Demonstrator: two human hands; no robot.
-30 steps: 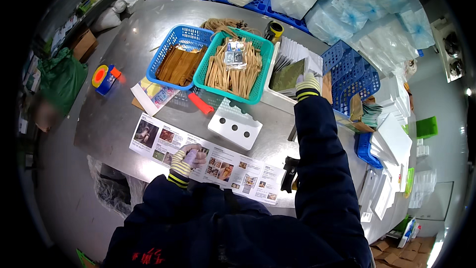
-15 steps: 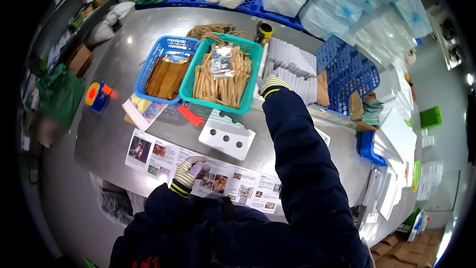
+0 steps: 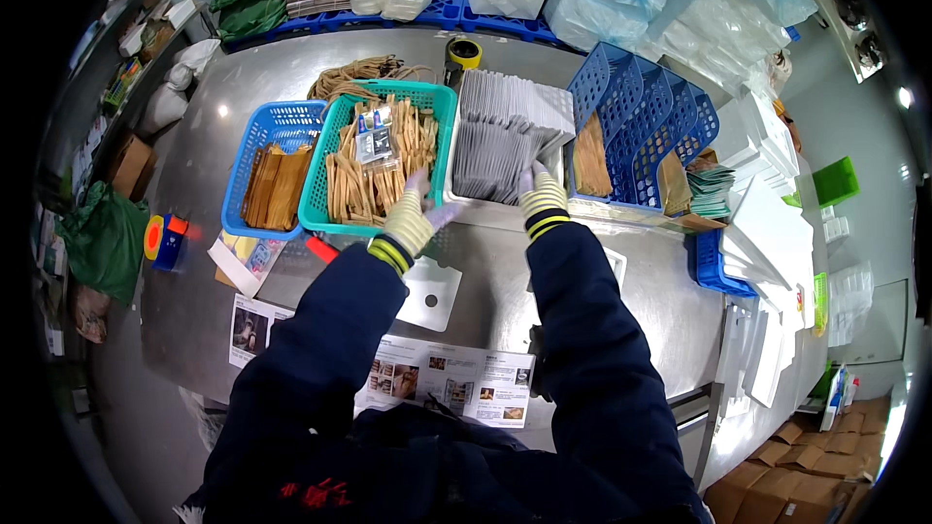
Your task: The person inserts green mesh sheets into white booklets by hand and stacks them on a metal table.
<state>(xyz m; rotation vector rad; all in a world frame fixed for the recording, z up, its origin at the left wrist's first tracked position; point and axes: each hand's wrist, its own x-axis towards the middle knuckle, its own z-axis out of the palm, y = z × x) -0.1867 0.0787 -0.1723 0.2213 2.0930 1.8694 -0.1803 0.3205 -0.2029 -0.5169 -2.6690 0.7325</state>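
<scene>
My left hand [image 3: 413, 218], in a cream and yellow striped glove with pale fingertips, reaches over the near right corner of a green basket [image 3: 309, 196]. Its thumb and fingers are spread, and nothing shows between them. The basket holds bundled light-brown sticks [image 3: 354, 180] with small clear packets [image 3: 375, 139] on top. My right hand [image 3: 542, 196], gloved alike, is at the near right corner of a white tray [image 3: 485, 210] of upright grey-white packets [image 3: 495, 150]. Its fingertips meet the packets' edge, apart from each other. A printed leaflet [image 3: 476, 369] lies in front of me, partly under my left arm.
Left of the green basket stands a blue basket [image 3: 233, 196] of flat brown pieces. A blue divided rack [image 3: 636, 126] stands right of the tray. A white plate with holes [image 3: 437, 281], a yellow tape roll [image 3: 465, 52] and a blue tape dispenser [image 3: 169, 241] are on the metal table.
My left hand has left the leaflet and moved up to the green basket's corner. My right hand has gone from the packets' left side to their near right corner. The view has shifted.
</scene>
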